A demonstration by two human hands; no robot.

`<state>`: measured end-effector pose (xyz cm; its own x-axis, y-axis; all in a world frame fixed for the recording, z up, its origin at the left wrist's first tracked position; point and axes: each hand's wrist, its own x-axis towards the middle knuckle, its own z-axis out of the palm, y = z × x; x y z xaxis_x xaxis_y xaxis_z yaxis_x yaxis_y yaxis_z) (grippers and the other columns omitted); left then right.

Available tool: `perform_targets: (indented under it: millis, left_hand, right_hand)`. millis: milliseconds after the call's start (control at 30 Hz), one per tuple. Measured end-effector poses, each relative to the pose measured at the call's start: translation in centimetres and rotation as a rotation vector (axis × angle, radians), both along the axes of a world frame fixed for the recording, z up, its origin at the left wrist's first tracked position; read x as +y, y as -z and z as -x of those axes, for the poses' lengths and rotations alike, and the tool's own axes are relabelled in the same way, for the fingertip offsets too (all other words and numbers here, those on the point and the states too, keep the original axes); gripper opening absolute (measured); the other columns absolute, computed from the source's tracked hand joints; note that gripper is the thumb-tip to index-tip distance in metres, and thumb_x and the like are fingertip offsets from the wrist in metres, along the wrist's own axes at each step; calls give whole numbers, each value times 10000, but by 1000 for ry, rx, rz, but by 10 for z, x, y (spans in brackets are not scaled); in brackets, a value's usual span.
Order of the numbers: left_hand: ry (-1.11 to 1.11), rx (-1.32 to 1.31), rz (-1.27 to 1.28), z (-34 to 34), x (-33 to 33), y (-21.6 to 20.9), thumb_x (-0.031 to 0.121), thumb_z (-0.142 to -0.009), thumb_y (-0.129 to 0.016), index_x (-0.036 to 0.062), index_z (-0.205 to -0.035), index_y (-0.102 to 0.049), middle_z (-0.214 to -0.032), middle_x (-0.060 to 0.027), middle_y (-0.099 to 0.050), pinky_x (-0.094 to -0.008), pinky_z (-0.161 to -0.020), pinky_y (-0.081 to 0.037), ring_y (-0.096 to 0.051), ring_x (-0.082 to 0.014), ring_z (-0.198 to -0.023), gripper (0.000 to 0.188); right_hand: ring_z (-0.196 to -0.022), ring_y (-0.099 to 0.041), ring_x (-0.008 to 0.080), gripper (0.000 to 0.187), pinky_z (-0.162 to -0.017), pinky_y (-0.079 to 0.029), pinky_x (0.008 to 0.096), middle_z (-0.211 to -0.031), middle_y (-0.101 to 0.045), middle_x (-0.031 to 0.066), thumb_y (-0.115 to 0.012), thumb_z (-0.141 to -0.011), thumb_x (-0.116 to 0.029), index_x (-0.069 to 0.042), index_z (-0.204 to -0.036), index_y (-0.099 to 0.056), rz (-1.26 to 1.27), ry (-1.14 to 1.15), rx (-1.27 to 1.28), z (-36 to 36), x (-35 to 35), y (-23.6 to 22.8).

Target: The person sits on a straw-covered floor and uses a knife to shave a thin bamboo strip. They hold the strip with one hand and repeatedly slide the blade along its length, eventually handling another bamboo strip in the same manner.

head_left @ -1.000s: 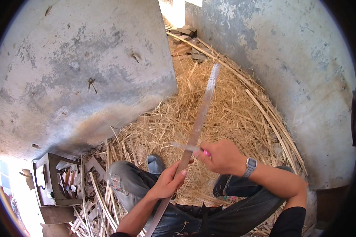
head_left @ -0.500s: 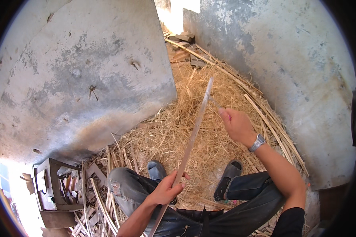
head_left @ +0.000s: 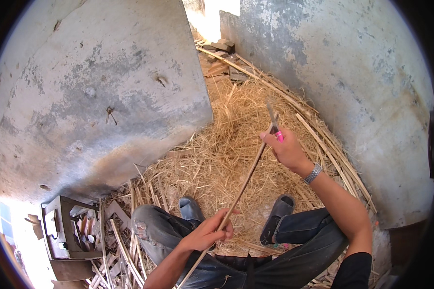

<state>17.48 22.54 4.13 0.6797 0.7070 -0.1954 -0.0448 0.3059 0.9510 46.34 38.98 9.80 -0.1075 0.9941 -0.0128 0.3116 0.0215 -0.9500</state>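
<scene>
A long, thin strip of wood or bamboo [head_left: 250, 177] slants from the lower edge up to the middle of the view. My left hand [head_left: 211, 232] is closed round its lower part, above my lap. At its far end my right hand [head_left: 288, 150], with a metal watch [head_left: 313, 174] on the wrist, grips a small knife [head_left: 279, 136] with a pink handle. The knife's narrow blade points up and away, beside the strip's tip. My right thumb lies against the strip's end; whether the edge touches the wood cannot be made out.
Pale shavings [head_left: 226, 159] cover the floor between my slippered feet. Long strips [head_left: 330, 151] lie along the right wall [head_left: 352, 86]. A grey slab-like wall [head_left: 96, 96] stands at left. Below it are a dark frame [head_left: 74, 231] and wood scraps. Bricks [head_left: 222, 47] are stacked far off.
The strip has turned from its broad pale face to a narrow side, and its upper end has shifted right to my right hand. The knife now points upward, its pink handle showing.
</scene>
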Motion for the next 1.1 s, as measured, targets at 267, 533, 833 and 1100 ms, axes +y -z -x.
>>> perform_targets:
  millis: [267,533,833,1100]
  left_hand:
    - [-211,106,65,0,4,-16,130,-1039,-525,109,-1637,-173,-773,3,-530,-237,-549,-387,-475,-76,-621,695]
    - [-272,-48,294,11,-1,1,118,-1020,-542,103,-1419,-430,-716,30,-426,-229,-447,-282,-357,-53,-502,415]
    - [-320,-141,342,1,15,-15,92,-1009,-478,132,-1501,-350,-687,45,-345,-230,-425,-273,-315,-52,-486,510]
    - [-276,-150,332,-12,18,-25,37,-972,-445,238,-1652,-102,-698,35,-352,-234,-424,-301,-320,-68,-482,788]
  right_hand:
    - [-549,-614,333,491,-527,-468,447,-617,-621,141,-560,-1008,-490,-29,-860,-640,-217,-230,-490,47,-60,-5]
    - [-447,-610,343,476,-425,-468,475,-539,-603,130,-555,-996,-496,-81,-768,-598,-333,-532,-779,75,-111,14]
    - [-452,-619,280,492,-394,-455,410,-563,-609,90,-573,-973,-551,-114,-749,-580,-633,-391,-870,72,-77,31]
    - [-490,-637,286,470,-419,-461,403,-554,-602,100,-531,-1002,-513,-103,-778,-580,-650,-218,-842,51,-49,48]
